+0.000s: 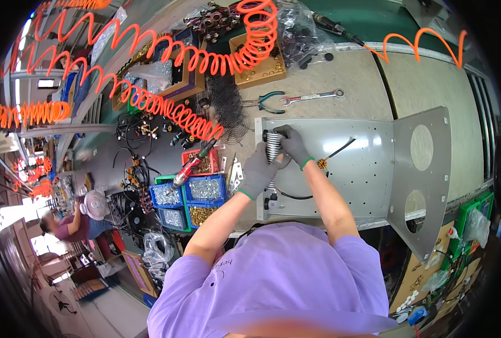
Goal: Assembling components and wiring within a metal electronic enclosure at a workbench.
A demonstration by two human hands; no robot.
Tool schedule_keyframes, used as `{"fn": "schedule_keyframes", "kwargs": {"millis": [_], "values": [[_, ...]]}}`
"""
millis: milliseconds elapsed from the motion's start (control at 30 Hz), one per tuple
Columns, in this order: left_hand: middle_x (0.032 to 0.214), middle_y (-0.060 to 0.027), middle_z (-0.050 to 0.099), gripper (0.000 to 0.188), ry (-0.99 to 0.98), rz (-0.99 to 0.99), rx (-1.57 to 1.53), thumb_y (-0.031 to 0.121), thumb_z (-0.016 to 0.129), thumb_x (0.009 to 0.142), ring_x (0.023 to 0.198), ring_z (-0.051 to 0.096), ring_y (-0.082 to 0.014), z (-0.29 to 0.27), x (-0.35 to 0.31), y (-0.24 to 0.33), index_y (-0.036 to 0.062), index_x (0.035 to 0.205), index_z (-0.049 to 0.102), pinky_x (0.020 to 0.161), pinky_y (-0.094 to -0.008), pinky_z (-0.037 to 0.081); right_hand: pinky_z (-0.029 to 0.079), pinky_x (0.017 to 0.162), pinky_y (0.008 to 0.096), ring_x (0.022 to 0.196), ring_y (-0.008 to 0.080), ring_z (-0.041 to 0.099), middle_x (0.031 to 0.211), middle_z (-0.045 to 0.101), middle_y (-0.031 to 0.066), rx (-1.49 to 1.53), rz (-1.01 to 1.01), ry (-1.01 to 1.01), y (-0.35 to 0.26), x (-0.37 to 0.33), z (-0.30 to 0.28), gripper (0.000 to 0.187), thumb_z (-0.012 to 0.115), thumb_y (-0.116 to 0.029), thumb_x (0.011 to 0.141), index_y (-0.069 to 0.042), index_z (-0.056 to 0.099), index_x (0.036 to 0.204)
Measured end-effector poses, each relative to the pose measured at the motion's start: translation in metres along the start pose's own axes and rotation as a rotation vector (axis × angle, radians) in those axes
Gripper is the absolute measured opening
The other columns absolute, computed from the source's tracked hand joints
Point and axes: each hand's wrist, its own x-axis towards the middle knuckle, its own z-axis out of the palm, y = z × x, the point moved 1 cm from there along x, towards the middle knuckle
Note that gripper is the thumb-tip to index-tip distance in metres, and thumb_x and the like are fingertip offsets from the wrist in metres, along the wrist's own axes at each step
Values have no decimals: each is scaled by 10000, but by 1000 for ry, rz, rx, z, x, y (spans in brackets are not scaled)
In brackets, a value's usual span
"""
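Observation:
A grey sheet-metal chassis (340, 191) lies in front of me, its panel with round cut-outs (439, 186) standing at the right end. At its left end wall is a silver ribbed metal cylinder (272, 147), perhaps a coil, with black ends. My gloved left hand (257, 172) grips it from the near left. My gloved right hand (293, 145) is closed around its far right side; the fingertips are partly hidden. A black cable (295, 196) runs inside the chassis beside my left hand. Another dark lead with an orange-yellow winding (322, 164) lies right of my right wrist.
Left of the chassis are blue bins of screws (205, 188), a red bin (204, 163) and a red power driver (187, 171) on an orange coiled hose (188, 119). Pliers (268, 102) and a wrench (312, 97) lie beyond. Another person (73, 225) stands far left.

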Motion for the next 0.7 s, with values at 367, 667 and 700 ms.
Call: {"fn": "schedule_keyframes", "kwargs": {"millis": [367,667,700], "values": [[746,-178,626,555,42,1,-44,427,659,752,668,624,-360,15,-5,-7,45,1097,452,593,-447,485,458,817,297,882,201,597,930,640,124,-166,-89,-70,-10,1,-5,206,528,-46,834,18,605,1015],[738,-186,613,605,87,20,-75,440,674,734,658,612,-379,12,-7,-8,42,1122,435,580,-457,482,455,707,274,767,127,543,835,601,48,-117,-26,-120,-5,8,-6,163,559,-114,870,6,597,973],[736,-186,612,600,68,9,-85,436,675,733,659,612,-381,12,-6,-10,43,1119,436,582,-458,481,455,707,274,767,127,543,835,601,48,-121,-25,-124,-2,8,-4,163,559,-114,870,6,597,973]]}}
